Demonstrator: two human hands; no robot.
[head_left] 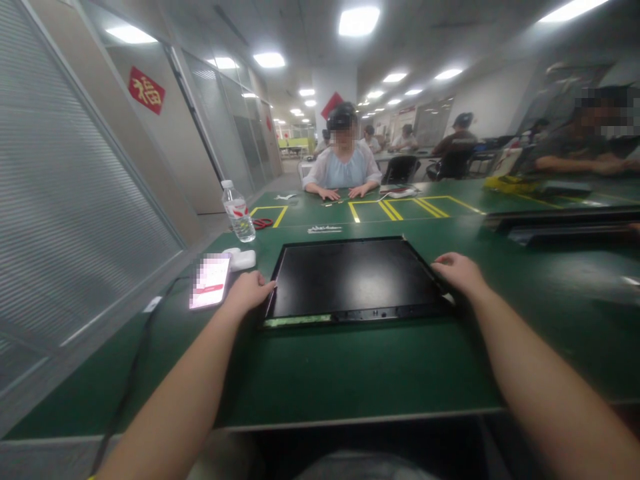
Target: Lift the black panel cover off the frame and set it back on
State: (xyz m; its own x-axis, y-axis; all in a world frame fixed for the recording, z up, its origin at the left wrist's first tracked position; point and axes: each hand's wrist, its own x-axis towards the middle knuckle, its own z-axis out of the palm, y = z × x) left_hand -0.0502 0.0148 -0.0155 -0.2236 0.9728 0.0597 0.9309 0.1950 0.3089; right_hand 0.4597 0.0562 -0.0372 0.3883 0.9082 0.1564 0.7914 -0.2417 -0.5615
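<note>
A black flat display panel (357, 279) with a dark, glossy screen and a thin frame lies face up on the green table. A green strip shows along the left part of its near edge. My left hand (250, 292) is closed on the panel's left edge, thumb toward the frame. At the opposite side, my right hand (459, 270) has its fingers curled against the right edge. The undersides of both hands and the fingertips beneath the frame are hidden.
Left of the panel are a lit phone (210, 281), a white case (244, 259) and a water bottle (239, 212). Red-handled scissors (263, 223) lie behind. A person (344, 163) sits across the table (360, 380); long black parts (565, 225) lie at right.
</note>
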